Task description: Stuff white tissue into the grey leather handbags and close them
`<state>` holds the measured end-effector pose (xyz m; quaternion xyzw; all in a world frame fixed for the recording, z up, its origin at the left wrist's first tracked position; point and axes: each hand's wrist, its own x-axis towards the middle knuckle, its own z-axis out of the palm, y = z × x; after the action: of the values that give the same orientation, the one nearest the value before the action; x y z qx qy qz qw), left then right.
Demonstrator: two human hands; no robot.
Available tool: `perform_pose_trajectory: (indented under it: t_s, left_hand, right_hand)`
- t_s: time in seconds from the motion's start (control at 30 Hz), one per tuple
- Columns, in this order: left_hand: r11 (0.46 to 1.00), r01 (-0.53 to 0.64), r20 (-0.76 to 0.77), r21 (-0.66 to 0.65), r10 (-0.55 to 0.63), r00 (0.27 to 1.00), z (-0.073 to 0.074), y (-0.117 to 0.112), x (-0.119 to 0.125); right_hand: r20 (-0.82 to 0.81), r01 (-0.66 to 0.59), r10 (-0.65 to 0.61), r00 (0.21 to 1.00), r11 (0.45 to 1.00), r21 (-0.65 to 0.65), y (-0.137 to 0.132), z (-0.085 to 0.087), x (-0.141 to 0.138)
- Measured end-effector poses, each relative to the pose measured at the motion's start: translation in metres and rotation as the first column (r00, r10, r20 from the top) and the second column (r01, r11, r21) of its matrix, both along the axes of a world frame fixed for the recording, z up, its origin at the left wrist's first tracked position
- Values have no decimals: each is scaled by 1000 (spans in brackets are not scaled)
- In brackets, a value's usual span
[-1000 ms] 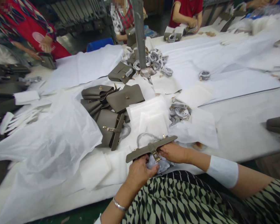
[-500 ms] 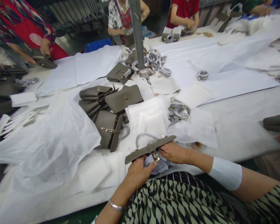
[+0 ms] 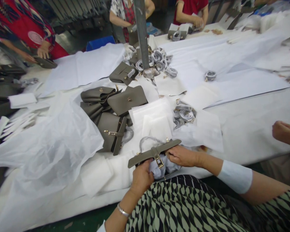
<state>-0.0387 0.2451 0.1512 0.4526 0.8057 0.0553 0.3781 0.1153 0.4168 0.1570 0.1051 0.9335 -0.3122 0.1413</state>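
Observation:
At the table's front edge, close against my body, is an olive-grey handbag (image 3: 145, 157) with a gold clasp and a wrapped handle. Crumpled pale stuffing paper (image 3: 160, 170) fills its opening below the flap strap. My left hand (image 3: 142, 175) is closed on the bag's left side, its fingertips hidden under the strap. On the other side, my right hand (image 3: 182, 155) is closed at the right end of the opening, fingers partly hidden inside. Left of centre lies another olive handbag (image 3: 108, 129) with its clasp strap turned to the right.
More olive bags (image 3: 128, 100) lie beyond, beside stacked white sheets (image 3: 157, 120) and wrapped straps (image 3: 183, 114). A metal post (image 3: 142, 35) rises from the table. Translucent plastic (image 3: 50, 145) spreads at left. Co-workers stand across the table; another person's hand (image 3: 285, 132) is at right.
My left thumb has moved away from the clasp, down beside the stuffing paper. My right hand stays at the bag's right end. At right, the other person's hand has risen, and the bag near it has left view.

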Motion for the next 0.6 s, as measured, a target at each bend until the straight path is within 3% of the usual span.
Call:
perform_pose_trajectory:
  t_s: [0.17, 0.3, 0.43, 0.6]
  left_hand:
    - [982, 185, -21, 25, -184, 983, -1, -2, 3]
    - [965, 254, -26, -56, -256, 966, 4, 2, 6]
    - [982, 182, 6, -49, -182, 983, 6, 2, 4]
    - [998, 58, 13, 11, -58, 998, 0, -3, 3]
  right_hand:
    - [-76, 138, -150, 986, 979, -148, -4, -9, 7]
    - [-153, 42, -83, 985, 965, -257, -12, -1, 6]
    - [-26, -39, 32, 999, 957, -288, -11, 13, 3]
    - [116, -167, 185, 976, 975, -149, -11, 17, 0]
